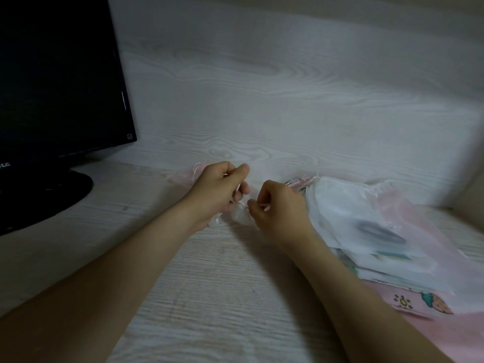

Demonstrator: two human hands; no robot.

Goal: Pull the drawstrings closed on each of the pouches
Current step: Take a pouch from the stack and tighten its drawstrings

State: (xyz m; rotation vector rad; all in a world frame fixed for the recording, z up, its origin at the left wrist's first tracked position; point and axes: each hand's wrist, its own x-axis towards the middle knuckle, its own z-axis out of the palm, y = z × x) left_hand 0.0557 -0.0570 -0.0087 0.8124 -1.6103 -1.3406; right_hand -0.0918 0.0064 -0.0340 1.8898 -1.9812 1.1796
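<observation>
Two hands meet low and right of the monitor [57, 82], nearly touching: left hand [217, 189] and right hand [277, 208], fingers curled, each pinch one of the drawstrings [262, 205] of a small white pouch [239, 215], which sits bunched between them on the worktop [209, 284]. Further right of the monitor, just beside the right hand, a pile [366, 226] of white and pink pouches lies flat, the bottom pink one showing a strawberry print. One more pink pouch [183, 175] lies just behind the left hand, toward the monitor, partly hidden.
</observation>
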